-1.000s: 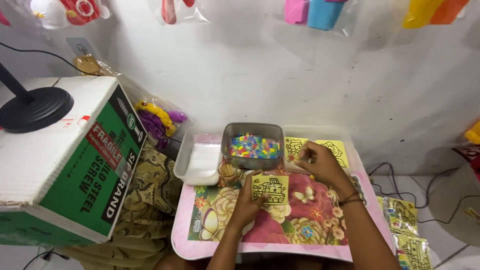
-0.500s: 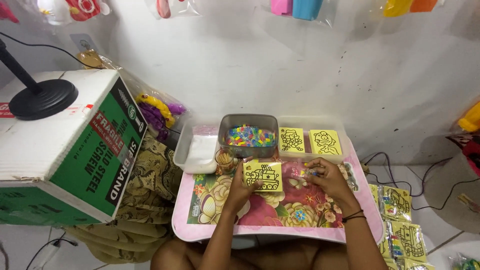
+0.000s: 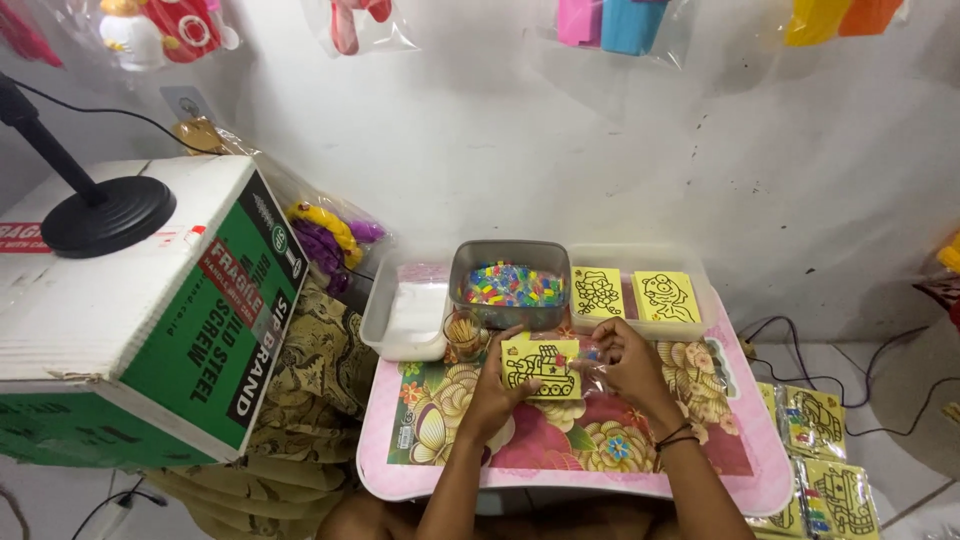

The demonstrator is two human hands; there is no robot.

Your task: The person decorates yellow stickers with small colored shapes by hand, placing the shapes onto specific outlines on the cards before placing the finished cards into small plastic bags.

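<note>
The person sits at a small pink desk (image 3: pixel 760 480) with big flowers painted on it. The left hand (image 3: pixel 495 385) pinches the left edge of a yellow card (image 3: pixel 541 367) that has a black line drawing of a tank on it. The right hand (image 3: pixel 625 365) pinches a clear plastic bag (image 3: pixel 588 358) at the right edge of the card. The card sits just above the middle of the desk, between the two hands, close to the person.

It looks like the step in hand is putting the card and the clear bag together, though how far the card sits inside the bag cannot be told. The next move seems to call for steady fingers on both sides, so the thin bag stays wide and the card goes in flat.

Behind the hands stands a grey tub (image 3: pixel 508 285) full of little bright pieces. Beside it on the right is a clear tray (image 3: pixel 700 300) with two more yellow cards (image 3: pixel 632 296). On the left is a white tub (image 3: pixel 405 315), and a small cup of sticks (image 3: pixel 464 334) stands near the left hand. Packed cards (image 3: pixel 822 460) lie on the floor at the right
</note>
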